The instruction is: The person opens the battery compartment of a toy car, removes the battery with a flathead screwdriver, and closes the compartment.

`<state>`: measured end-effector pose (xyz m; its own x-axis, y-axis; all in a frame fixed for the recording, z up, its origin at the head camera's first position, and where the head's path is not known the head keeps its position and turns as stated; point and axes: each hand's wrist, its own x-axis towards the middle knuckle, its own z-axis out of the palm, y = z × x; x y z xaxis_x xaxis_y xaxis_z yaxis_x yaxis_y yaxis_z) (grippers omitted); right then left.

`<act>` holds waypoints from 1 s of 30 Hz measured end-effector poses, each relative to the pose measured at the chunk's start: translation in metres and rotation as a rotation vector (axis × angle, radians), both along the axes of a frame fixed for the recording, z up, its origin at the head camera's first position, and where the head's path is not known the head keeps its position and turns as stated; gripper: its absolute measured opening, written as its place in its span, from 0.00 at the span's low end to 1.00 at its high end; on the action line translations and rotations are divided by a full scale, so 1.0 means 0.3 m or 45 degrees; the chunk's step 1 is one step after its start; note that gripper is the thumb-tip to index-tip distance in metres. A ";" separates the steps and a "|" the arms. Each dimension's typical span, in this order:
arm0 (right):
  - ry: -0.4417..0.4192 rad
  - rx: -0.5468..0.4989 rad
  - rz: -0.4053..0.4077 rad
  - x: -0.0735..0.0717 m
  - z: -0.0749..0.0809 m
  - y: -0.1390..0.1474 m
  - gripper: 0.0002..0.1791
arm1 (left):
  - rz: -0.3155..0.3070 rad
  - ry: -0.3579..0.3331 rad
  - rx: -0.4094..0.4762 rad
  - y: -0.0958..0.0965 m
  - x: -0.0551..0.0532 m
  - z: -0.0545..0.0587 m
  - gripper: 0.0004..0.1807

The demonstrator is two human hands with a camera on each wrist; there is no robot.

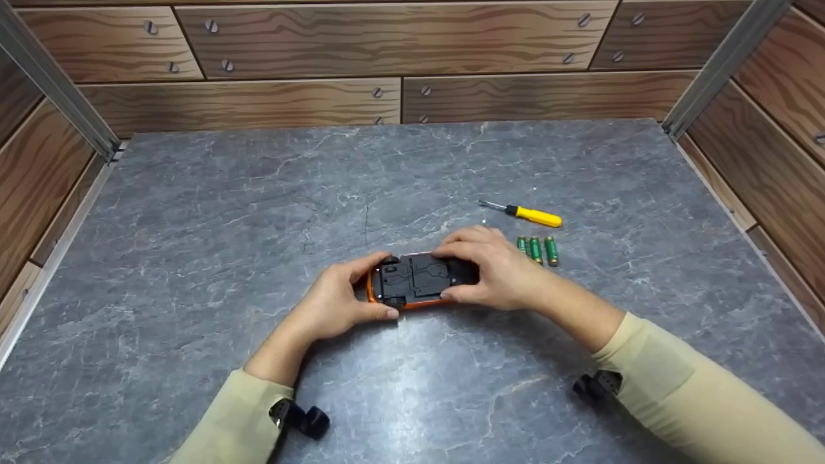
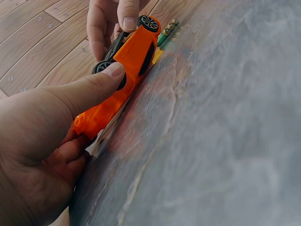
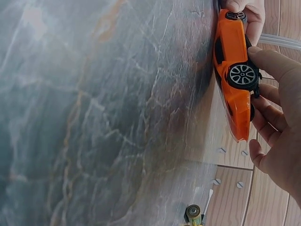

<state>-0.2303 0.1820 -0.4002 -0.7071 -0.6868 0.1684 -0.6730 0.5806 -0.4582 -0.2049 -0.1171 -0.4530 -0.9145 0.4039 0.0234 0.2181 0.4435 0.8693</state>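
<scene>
An orange toy car (image 1: 422, 283) lies upside down on the table, its black underside (image 1: 419, 276) facing up. My left hand (image 1: 335, 299) grips the car's left end between thumb and fingers; in the left wrist view the thumb (image 2: 101, 87) presses the orange side by a wheel. Over the right end is my right hand (image 1: 503, 270), its thumb and fingers spanning the underside. In the right wrist view the right thumb (image 3: 270, 61) touches the edge of the underside, and the fingers bend behind the car. Part of the right end is hidden beneath this hand.
Three green batteries (image 1: 535, 250) stand or lie just right of my right hand. Behind them rests a screwdriver with a yellow handle (image 1: 538, 216). Small pale specks, perhaps screws, lie near it. Wood-patterned walls (image 1: 309, 103) border the grey marbled table (image 1: 225, 193).
</scene>
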 end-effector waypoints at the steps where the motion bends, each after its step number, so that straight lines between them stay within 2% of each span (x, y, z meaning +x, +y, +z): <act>1: 0.003 0.000 0.003 0.000 0.000 -0.001 0.32 | 0.002 0.002 -0.003 0.000 0.000 0.001 0.53; 15: 0.001 0.023 0.013 0.004 0.010 -0.015 0.30 | 0.001 0.005 -0.003 -0.001 0.001 0.001 0.53; 24: 0.032 -0.032 0.027 -0.007 -0.012 -0.003 0.31 | 0.001 0.009 -0.015 0.000 0.001 0.002 0.53; 30: -0.004 -0.061 0.006 -0.011 -0.023 0.004 0.33 | 0.004 -0.002 0.005 0.001 0.003 0.003 0.53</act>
